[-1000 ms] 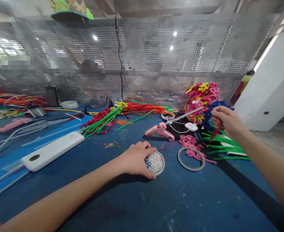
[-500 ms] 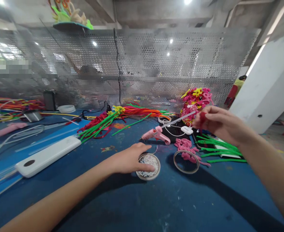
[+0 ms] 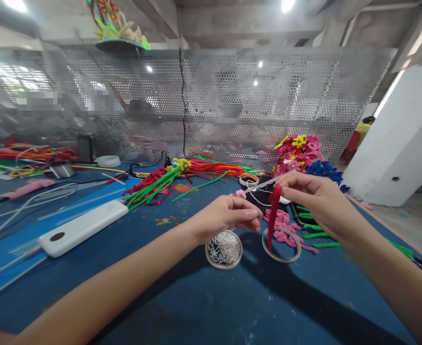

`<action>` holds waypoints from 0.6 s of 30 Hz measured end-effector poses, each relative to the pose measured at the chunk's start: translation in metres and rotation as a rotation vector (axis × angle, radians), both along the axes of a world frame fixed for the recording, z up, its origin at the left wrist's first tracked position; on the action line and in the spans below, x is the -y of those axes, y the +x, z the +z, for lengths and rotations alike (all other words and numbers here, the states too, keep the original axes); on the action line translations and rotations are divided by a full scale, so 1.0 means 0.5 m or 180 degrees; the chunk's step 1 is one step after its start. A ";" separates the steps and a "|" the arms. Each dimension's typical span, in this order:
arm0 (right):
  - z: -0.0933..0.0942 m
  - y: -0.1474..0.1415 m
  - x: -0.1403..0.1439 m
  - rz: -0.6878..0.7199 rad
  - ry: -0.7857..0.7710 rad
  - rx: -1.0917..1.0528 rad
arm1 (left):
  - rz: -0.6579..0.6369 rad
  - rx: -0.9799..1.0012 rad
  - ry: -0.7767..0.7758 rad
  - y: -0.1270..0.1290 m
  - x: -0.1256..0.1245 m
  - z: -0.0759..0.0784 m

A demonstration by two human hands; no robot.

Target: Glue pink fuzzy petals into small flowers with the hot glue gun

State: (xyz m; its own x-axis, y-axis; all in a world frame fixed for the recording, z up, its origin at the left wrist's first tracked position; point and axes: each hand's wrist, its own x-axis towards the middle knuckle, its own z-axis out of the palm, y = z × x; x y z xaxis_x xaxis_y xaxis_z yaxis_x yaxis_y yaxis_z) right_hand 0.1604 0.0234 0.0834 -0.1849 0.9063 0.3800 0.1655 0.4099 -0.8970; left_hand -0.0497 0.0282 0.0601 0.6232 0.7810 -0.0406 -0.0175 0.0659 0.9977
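My right hand pinches a red ribbon, whose end hangs down over an empty tape ring. My left hand is closed in a pinch just above a round dish of small white beads; whatever sits between its fingertips is too small to make out. Behind my left hand, a pink glue gun is mostly hidden, with a whitish glue stick poking out toward my right hand. Pink fuzzy shapes lie beyond the ring.
Green fuzzy stems lie under my right wrist. A white power bank rests on a blue sheet at left. Bundled red, orange and green stems line the back, before a perforated metal screen. Pink, yellow and blue pieces are heaped behind.
My left hand has lifted out of the bead dish and moved right, its fingers now pinched. My right hand has come lower, and the red ribbon now hangs down from it.
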 end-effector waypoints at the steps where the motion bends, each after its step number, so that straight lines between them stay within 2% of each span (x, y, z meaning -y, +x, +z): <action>1: -0.001 0.000 -0.001 -0.0030 -0.0007 0.0018 | 0.0040 0.0019 -0.0070 -0.003 -0.002 0.000; 5: -0.007 -0.005 0.000 -0.0118 0.0173 0.0124 | 0.0301 -0.0192 0.0340 -0.009 -0.002 0.007; 7: -0.012 -0.010 0.003 -0.0141 0.0276 0.0262 | 0.0257 -0.0271 0.0501 -0.005 0.003 0.004; 13: -0.028 -0.016 0.001 -0.0282 0.0485 0.0679 | -0.0083 -0.0343 0.0214 0.011 0.019 -0.034; 16: -0.037 -0.009 -0.010 -0.0334 0.0372 0.0692 | -0.0068 -0.0493 0.0160 -0.010 0.004 -0.017; 18: -0.043 -0.004 -0.018 -0.0432 0.0293 0.0645 | 0.0196 -0.0852 0.0458 -0.048 -0.018 0.014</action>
